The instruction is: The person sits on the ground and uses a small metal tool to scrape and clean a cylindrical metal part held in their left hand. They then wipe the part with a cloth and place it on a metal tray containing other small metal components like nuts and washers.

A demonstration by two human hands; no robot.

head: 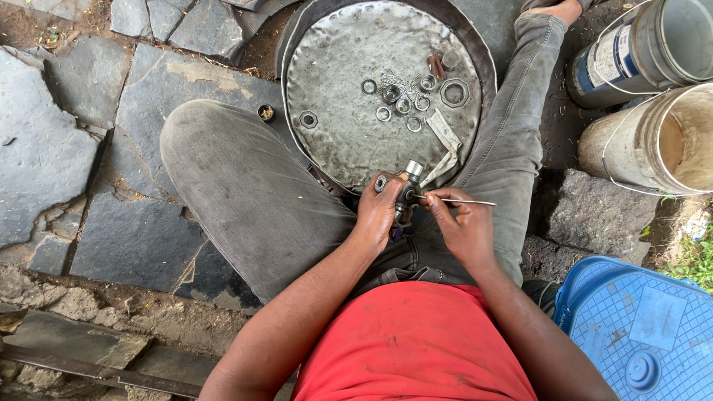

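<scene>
Over the lap, left hand (pixel 377 212) clasping metal fitting (pixel 407 194), right hand (pixel 462 223) pinching thin rod (pixel 466 200) (both closed).

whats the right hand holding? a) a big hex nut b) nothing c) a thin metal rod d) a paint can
c: the right hand pinches a thin metal rod against the metal part gripped in the left hand; the nuts lie loose in the round metal tray.
</scene>
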